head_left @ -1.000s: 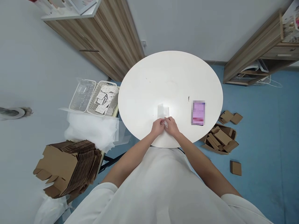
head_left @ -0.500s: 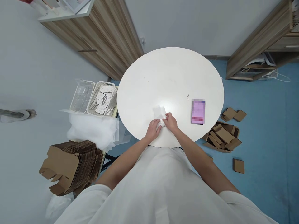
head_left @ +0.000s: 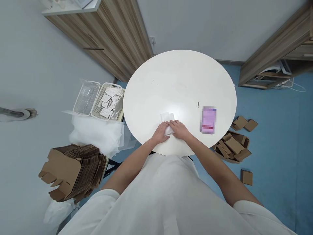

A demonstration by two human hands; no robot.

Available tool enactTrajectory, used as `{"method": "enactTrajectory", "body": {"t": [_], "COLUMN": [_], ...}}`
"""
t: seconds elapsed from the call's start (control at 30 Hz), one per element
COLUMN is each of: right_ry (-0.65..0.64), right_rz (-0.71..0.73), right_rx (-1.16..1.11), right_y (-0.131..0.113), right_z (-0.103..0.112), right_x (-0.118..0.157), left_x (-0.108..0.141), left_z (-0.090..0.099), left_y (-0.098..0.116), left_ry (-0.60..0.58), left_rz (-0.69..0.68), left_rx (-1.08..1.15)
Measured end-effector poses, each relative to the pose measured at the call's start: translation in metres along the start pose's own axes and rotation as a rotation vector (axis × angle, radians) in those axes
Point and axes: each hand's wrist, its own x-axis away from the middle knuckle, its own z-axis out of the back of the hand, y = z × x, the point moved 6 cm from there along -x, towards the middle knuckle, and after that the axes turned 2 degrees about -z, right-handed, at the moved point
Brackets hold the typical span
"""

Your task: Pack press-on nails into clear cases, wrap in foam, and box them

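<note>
A small folded piece of white, translucent wrapping [head_left: 168,130] lies near the front edge of the round white table [head_left: 181,75], with part of it showing beyond my fingertips. My left hand [head_left: 160,133] rests on its left side, thumb apart from the fingers. From the right, my right hand [head_left: 179,129] lies over the other side with its fingers stretched across it. Whether anything is inside the wrapping cannot be made out. To the right on the table is a blurred pink-purple item [head_left: 208,120].
At the left stand a clear basket [head_left: 85,98], a basket of white packets [head_left: 97,112], white sheets [head_left: 95,132] and stacked flat cardboard [head_left: 63,173]. Right of the table, a carton of small brown boxes [head_left: 233,145] sits on the floor, with loose boxes [head_left: 246,177] nearby.
My right hand has gone from pinching the wrapping's edge to lying flatter across it. My left hand's fingers have come close to the right hand's. The view has shifted slightly.
</note>
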Motion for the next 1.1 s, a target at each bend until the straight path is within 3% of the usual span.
{"method": "enactTrajectory", "body": {"t": [0.23, 0.47, 0.67, 0.77, 1.1], "right_ry": [-0.102, -0.172, 0.057, 0.133, 0.305], "right_rz": [-0.036, -0.311, -0.622, -0.64, -0.678], "right_rx": [-0.11, -0.329, -0.143, -0.149, -0.525], "right_y": [0.0, 0.022, 0.031, 0.031, 0.041], "right_z": [0.0, 0.003, 0.006, 0.007, 0.001], "right_x": [0.008, -0.015, -0.02, -0.016, 0.031], "left_x": [0.0, -0.017, -0.015, -0.011, 0.017], "left_z": [0.007, 0.01, 0.01, 0.011, 0.008], "left_y": [0.0, -0.033, -0.052, -0.051, -0.057], "left_ry": [-0.06, 0.095, 0.294, 0.296, 0.273], "left_rz": [0.076, 0.436, 0.661, 0.734, 0.851], "left_rx": [0.229, 0.512, 0.478, 0.442, 0.526]}}
